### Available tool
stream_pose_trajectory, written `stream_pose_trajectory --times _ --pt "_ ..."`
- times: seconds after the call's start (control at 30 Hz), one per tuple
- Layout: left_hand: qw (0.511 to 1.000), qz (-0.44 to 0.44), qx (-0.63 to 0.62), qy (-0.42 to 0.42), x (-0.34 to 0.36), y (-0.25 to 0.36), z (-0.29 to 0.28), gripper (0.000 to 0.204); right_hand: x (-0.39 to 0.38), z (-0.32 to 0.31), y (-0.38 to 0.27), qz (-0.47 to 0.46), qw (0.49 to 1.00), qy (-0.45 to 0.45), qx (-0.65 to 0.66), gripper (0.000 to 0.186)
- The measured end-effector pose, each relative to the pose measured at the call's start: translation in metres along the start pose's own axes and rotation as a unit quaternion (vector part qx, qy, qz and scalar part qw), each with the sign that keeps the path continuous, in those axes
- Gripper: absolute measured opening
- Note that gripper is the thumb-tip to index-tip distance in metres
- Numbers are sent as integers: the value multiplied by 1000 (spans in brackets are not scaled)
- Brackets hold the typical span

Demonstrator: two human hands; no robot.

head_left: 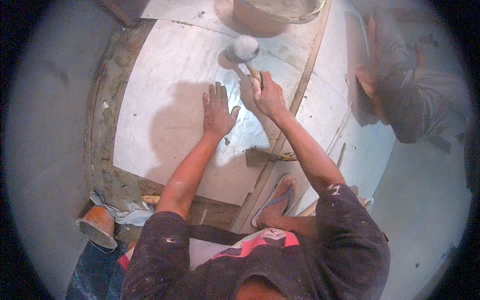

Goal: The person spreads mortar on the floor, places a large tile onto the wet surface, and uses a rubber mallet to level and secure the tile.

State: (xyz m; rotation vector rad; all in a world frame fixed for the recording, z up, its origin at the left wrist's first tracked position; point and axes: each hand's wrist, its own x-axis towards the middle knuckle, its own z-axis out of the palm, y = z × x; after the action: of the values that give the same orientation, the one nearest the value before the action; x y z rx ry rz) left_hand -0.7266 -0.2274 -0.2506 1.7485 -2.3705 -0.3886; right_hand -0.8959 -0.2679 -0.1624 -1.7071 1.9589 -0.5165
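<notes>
My right hand is wrapped round the handle of a mallet with a pale, rounded head. The mallet's head is over a large white floor tile, its shadow falling close by. Fingers stretched out, my left hand lies flat on the same tile, a little to the left of the mallet. Nearer to me, a flat-bladed tool, which looks like a scraper or trowel, rests at the tile's right edge with its handle under my right forearm.
A tub of grey mortar stands at the far end. Rough mortar borders the tile on the left. An orange bucket lies tipped at lower left. Another person crouches at the right. My sandalled foot is beside the tile.
</notes>
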Motion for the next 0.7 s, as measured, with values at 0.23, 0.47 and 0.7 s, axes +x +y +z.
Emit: stream_pose_trajectory --times 0.23,0.47,0.7 --pt "1000 -1 -23 0 3 6 9 84 5 -4 15 59 998 10 -12 37" --pt "998 -7 -58 -6 4 0 9 85 -16 17 19 113 992 -22 -59 42" --pt "997 -58 -35 -29 -48 -43 0 88 -62 6 0 112 992 46 26 44"
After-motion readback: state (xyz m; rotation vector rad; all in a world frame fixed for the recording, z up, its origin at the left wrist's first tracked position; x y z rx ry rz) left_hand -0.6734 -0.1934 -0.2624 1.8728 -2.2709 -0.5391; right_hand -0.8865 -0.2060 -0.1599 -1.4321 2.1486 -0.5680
